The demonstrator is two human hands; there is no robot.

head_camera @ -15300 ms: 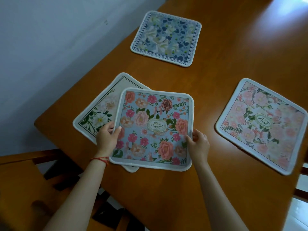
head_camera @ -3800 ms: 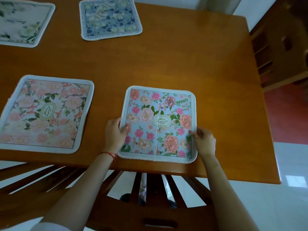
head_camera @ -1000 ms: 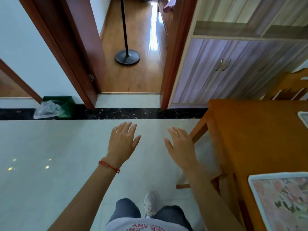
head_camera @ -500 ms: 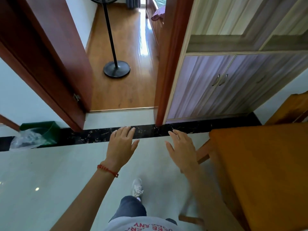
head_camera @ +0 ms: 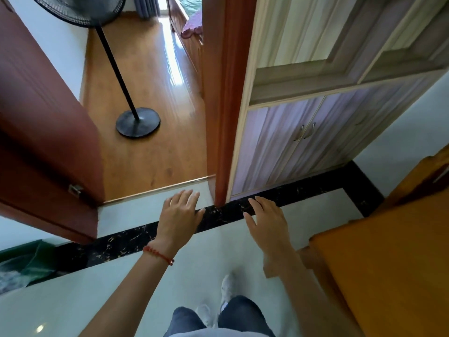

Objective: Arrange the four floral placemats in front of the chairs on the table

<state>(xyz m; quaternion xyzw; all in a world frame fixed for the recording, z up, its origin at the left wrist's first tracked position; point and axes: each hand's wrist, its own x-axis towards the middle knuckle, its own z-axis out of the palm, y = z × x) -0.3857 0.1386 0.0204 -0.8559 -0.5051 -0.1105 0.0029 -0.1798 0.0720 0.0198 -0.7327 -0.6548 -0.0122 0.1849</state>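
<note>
While both hands hover empty, table [head_camera: 388, 263] edges right.

Ahead of you a black pedestal fan [head_camera: 137, 121] stands on the glossy wooden floor [head_camera: 155, 93] past the open reddish-brown door [head_camera: 43, 132]. To your right a pale purple-fronted cabinet [head_camera: 303, 142] sits above a black marble floor strip [head_camera: 218, 215]. A green bin [head_camera: 26, 261] sits low left.
</note>
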